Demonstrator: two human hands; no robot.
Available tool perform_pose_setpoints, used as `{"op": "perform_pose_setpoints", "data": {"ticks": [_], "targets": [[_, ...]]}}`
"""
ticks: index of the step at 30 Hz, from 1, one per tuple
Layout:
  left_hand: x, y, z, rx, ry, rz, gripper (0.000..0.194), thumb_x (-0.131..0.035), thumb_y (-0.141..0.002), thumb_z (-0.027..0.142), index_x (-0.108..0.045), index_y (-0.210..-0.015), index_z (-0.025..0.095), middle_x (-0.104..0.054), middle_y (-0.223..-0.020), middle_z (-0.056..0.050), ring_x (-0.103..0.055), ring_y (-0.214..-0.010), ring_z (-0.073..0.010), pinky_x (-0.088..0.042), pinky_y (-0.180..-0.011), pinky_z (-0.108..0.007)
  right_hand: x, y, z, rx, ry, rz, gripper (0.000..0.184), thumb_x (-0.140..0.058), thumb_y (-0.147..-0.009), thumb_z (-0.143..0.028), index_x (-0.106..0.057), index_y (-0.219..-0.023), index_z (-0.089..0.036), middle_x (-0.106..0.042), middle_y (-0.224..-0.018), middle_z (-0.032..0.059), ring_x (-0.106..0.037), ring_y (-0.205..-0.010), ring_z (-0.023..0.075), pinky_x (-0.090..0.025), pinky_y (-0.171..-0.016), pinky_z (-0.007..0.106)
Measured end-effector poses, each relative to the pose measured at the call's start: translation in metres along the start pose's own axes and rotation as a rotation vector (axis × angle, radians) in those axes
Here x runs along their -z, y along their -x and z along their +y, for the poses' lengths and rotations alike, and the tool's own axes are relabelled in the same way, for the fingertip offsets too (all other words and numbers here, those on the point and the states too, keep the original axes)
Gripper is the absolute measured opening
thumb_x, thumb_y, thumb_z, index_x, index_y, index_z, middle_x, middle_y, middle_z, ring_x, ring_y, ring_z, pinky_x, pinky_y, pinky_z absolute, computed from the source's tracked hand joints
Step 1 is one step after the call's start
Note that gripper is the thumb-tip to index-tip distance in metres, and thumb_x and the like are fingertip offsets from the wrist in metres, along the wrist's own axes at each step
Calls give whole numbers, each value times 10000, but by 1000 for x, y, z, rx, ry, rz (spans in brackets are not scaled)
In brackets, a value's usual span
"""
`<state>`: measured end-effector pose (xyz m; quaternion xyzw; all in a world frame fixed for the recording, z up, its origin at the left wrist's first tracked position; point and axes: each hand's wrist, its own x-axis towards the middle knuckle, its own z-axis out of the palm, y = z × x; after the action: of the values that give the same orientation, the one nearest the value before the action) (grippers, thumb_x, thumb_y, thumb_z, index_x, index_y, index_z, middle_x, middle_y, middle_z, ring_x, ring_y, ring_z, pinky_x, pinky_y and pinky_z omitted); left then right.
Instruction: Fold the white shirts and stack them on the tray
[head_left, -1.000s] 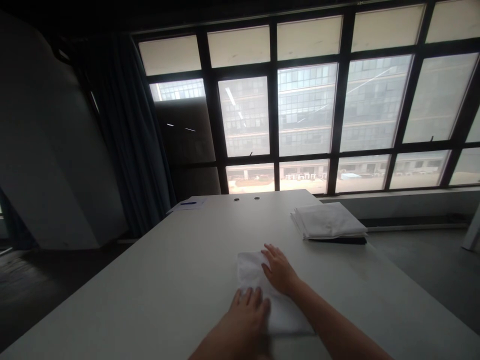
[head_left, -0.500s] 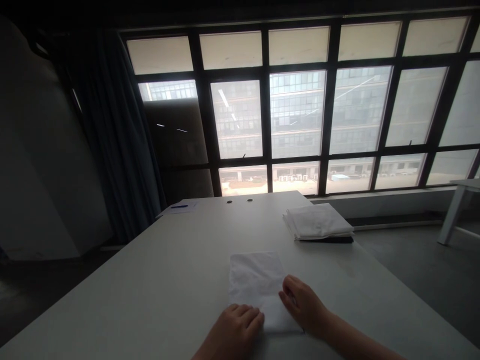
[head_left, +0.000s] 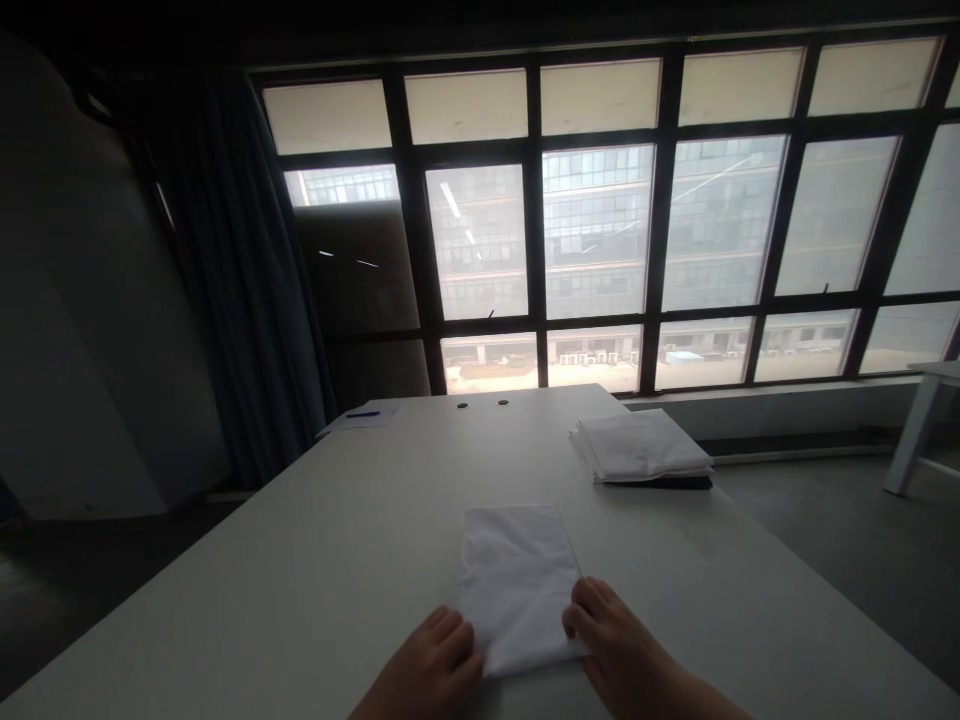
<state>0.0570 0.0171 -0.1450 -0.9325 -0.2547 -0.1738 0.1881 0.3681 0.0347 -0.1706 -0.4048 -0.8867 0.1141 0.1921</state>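
Note:
A folded white cloth (head_left: pixel 517 585) lies on the white table (head_left: pixel 337 570) in front of me, its surface lightly creased. At its lower left corner, my left hand (head_left: pixel 436 655) has its fingers curled closed over the edge. My right hand (head_left: pixel 611 635) pinches the right edge near the lower right corner, thumb and fingers together. The near edge of the cloth between the hands appears slightly raised. Both fingertips' undersides are hidden.
To the right on the table rests a stack of folded white cloths (head_left: pixel 641 443) with a black item (head_left: pixel 675 482) beneath. Paper (head_left: pixel 375 418) with a blue pen (head_left: pixel 363 414) lies at the far left. Two round holes sit near the far edge, before the windows.
My left hand has slid left, off the cloth's middle to its lower left corner. My right hand has moved down along the right edge and closed on it.

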Motion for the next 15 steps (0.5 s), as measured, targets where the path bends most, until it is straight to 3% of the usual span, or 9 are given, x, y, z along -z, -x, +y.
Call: {"op": "perform_pose_setpoints", "data": {"ticks": [4, 11, 15], "targets": [[-9, 3, 1, 52, 84, -64, 251, -443, -1008, 181, -497, -764, 206, -562, -793, -32, -495, -744, -182, -377, -676, -315, 7, 3, 3, 47, -37, -43, 473, -508, -572, -16, -569, -993, -223, -526, -1074, 46, -465, -1022, 204, -367, -918, 322], [-6, 5, -13, 168, 166, 17, 324, -384, -1018, 140, -480, -717, 210, -572, -736, -17, -501, -765, -178, -334, -652, -302, 15, 1, 5, 150, -59, -14, 499, -515, -612, -10, -603, -1031, -267, -570, -1133, 13, -487, -1077, 183, -332, -997, 342], [-7, 5, -13, 177, 251, -60, 255, -513, -923, 57, -502, -718, 209, -609, -740, 6, -511, -775, -169, -327, -700, -311, 16, 1, 3, 145, -110, -17, 446, -504, -610, -8, -627, -961, -254, -581, -1154, 6, -498, -1110, 170, -339, -1013, 318]]}}
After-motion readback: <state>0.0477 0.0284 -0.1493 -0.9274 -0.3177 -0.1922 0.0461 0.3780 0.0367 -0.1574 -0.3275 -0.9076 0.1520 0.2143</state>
